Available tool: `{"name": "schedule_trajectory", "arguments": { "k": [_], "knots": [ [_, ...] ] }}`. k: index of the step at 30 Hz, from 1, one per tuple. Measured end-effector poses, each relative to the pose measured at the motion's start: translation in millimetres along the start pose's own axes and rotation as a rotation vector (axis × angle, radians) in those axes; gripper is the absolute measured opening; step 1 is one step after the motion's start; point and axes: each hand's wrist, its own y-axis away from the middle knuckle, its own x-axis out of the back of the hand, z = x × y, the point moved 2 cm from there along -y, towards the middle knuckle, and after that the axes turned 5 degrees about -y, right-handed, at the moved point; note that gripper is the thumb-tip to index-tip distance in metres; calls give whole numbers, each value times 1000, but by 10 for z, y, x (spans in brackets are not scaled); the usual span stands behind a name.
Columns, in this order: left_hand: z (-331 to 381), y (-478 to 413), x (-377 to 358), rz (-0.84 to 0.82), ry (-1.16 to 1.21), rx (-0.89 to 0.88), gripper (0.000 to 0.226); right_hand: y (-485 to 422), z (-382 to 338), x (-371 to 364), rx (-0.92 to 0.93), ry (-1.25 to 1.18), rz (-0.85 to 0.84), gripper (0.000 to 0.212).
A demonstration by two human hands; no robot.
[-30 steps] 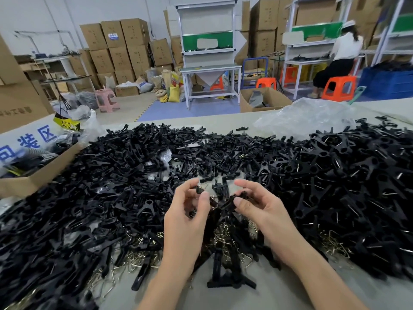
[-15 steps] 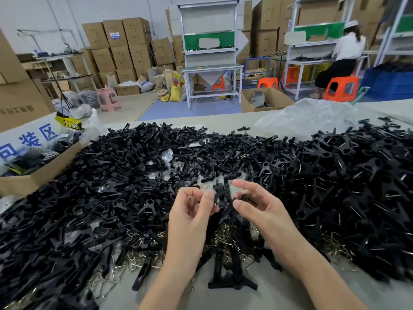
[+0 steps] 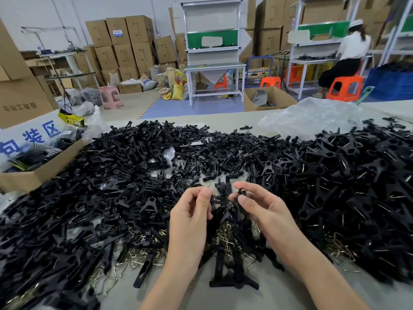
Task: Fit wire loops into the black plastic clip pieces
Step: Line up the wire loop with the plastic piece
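A wide heap of black plastic clip pieces (image 3: 111, 198) covers the table. Brassy wire loops (image 3: 143, 258) lie mixed in along its near edge. My left hand (image 3: 192, 218) is raised over the middle of the heap and pinches a small black clip piece (image 3: 218, 200) between thumb and fingers, with a wire loop (image 3: 206, 186) showing just above the fingertips. My right hand (image 3: 261, 209) is close beside it and pinches another black clip piece (image 3: 241, 194) at its fingertips. The two held pieces nearly touch.
An open cardboard box (image 3: 33, 173) with dark items stands at the left. A crumpled clear plastic bag (image 3: 308, 119) lies at the far right of the table. Assembled clips (image 3: 312, 175) with wire are piled at the right. A person sits at a bench in the background.
Both hands have drawn closer together and risen slightly; the pieces in my fingers have moved nearer to each other.
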Motion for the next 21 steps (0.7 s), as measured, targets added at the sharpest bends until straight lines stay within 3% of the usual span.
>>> {"name": "schedule_trajectory", "arguments": {
  "k": [14,21],
  "knots": [
    [3,18,-42,-172,-29,-23,22,-41,-3,43,32,-88,78,5],
    [-52,109,-119,-253,-302,-159,20,-28,35,-27,50,-158,-11,21]
  ]
}}
